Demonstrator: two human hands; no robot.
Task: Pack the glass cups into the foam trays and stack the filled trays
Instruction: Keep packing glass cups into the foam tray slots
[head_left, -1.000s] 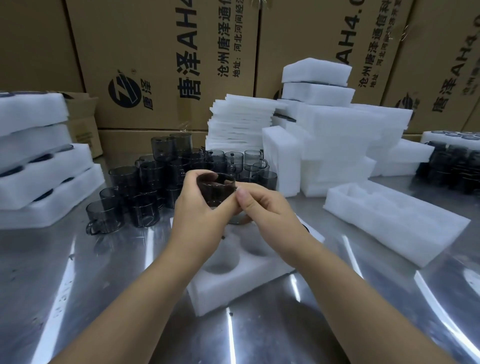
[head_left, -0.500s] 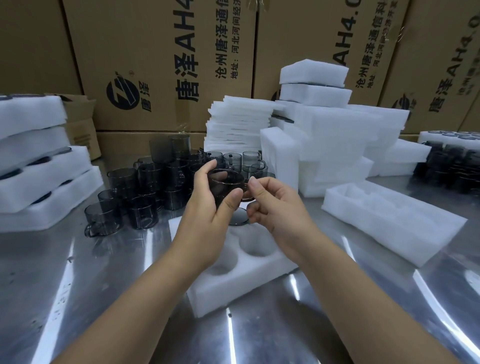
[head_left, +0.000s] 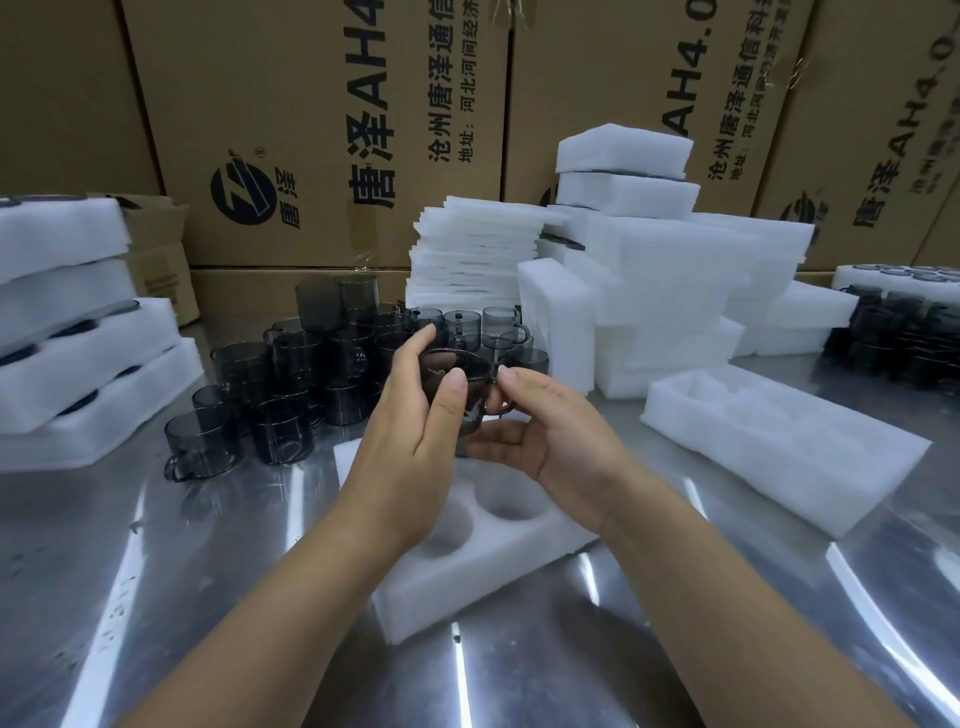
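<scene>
A: Room on the counter?

B: Bare steel along the near edge, on both sides of the tray. Widest at the near left corner. A narrower strip on the right, between the tray and a long tray lying aslant toward the right edge.

A: Further back?

B: Crowded. Loose cups bunched left of centre, some stacked, just beyond the tray's far left corner. Filled trays piled at the left edge. Foam blocks and sheets heaped along the far edge, against boxes. More dark cups at the far right.

A: And the cup?

B: Up in the air over the tray's far end, clear of the foam, handle to the right.

A: Left hand?

B: In from the near left, forearm across the tray's near left corner. Wrapped round the cup: thumb on the near wall, forefinger curled over the far rim.

A: Right hand?

B: In from the near right, palm turned leftward. Thumb stretched under the base, fingers curled in at the handle, gripping there. Two round wells showing below, between the wrists.
</scene>
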